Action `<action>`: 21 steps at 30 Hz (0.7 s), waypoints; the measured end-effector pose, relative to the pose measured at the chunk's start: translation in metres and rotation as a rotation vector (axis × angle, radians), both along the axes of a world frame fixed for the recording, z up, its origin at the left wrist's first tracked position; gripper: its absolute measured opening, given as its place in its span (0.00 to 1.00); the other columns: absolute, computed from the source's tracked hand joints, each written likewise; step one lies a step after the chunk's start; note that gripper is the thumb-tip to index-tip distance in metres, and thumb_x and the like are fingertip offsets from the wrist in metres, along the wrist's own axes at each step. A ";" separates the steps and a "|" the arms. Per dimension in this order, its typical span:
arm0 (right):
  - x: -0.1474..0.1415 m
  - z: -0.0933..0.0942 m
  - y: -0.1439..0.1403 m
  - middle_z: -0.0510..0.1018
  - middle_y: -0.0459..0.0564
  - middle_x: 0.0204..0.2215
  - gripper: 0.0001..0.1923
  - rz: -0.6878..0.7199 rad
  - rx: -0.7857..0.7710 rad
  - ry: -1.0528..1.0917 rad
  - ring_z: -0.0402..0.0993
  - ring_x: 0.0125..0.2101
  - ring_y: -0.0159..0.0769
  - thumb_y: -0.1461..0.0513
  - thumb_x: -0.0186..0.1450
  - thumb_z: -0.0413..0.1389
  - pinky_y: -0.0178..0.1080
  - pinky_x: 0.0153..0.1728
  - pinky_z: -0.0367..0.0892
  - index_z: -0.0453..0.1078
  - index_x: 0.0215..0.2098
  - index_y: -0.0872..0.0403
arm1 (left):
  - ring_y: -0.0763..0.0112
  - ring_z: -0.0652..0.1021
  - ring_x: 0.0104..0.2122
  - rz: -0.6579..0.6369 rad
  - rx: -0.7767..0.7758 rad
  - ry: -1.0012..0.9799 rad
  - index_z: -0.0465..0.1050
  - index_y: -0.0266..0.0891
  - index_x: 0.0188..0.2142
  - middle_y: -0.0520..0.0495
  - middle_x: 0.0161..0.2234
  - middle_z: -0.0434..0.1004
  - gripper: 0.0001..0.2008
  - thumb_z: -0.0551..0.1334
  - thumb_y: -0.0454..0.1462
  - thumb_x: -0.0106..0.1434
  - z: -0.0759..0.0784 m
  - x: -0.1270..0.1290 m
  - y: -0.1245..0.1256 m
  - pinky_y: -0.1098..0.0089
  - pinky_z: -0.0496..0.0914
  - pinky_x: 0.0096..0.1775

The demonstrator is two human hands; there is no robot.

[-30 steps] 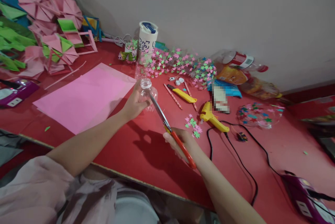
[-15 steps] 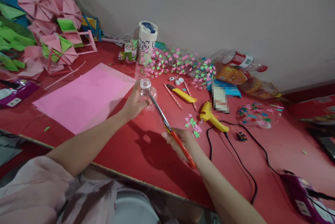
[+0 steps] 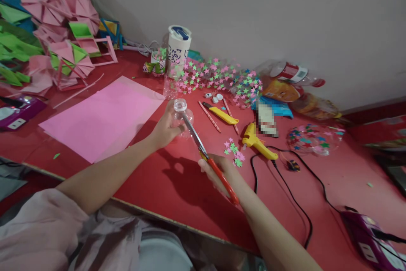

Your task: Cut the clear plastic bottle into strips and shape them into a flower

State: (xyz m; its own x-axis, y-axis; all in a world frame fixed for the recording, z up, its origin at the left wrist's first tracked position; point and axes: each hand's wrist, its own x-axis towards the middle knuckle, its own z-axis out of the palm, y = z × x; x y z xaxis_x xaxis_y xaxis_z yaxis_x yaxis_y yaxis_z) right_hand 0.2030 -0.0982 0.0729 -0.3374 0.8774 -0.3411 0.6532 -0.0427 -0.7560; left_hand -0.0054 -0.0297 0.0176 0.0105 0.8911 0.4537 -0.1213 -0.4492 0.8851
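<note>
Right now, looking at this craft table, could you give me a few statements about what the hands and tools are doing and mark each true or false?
1. The left hand grips the cut-off top of a clear plastic bottle. True.
2. The right hand holds a yellow utility knife. False: it holds red-handled scissors; the yellow utility knife lies on the red table.
3. The scissor blades reach the bottle piece. True.
4. The yellow glue gun is in a hand. False: it lies on the table, beyond the right hand.
5. The pink paper sheet lies flat to the left of the left hand. True.
</note>
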 end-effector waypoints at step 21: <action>0.000 0.000 0.004 0.57 0.39 0.14 0.28 -0.028 -0.010 -0.070 0.52 0.16 0.26 0.39 0.56 0.56 0.33 0.19 0.49 0.56 0.19 0.51 | 0.69 0.73 0.38 -0.027 -0.088 -0.112 0.63 0.44 0.42 0.52 0.37 0.71 0.21 0.67 0.30 0.50 0.007 0.004 -0.003 0.62 0.67 0.46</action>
State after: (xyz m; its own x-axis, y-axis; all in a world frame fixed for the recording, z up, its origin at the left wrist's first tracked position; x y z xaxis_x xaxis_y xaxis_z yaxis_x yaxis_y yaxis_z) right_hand 0.2028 -0.0941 0.0733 -0.2875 0.8826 -0.3720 0.7027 -0.0695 -0.7080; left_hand -0.0012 -0.0323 0.0249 -0.0114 0.9274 0.3739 -0.2329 -0.3661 0.9010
